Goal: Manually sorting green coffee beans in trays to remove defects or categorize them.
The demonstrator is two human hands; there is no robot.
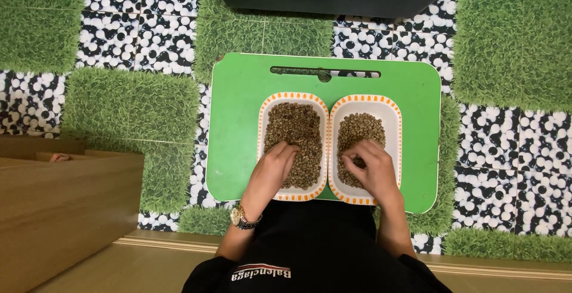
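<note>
The green tray [238, 126] looks like smooth matt plastic, and the two dishes [262, 120] glossy. The floor [119, 108] shows rough fake grass, beside matt wood [59, 209].

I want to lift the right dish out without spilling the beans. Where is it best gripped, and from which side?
Grip the right dish by its orange-striped rim on the long outer side, coming from the right. Its inner side sits tight against the left dish, leaving no finger room, and the right hand covers the near end. A second grip on the far short rim would probably keep it level.
</note>
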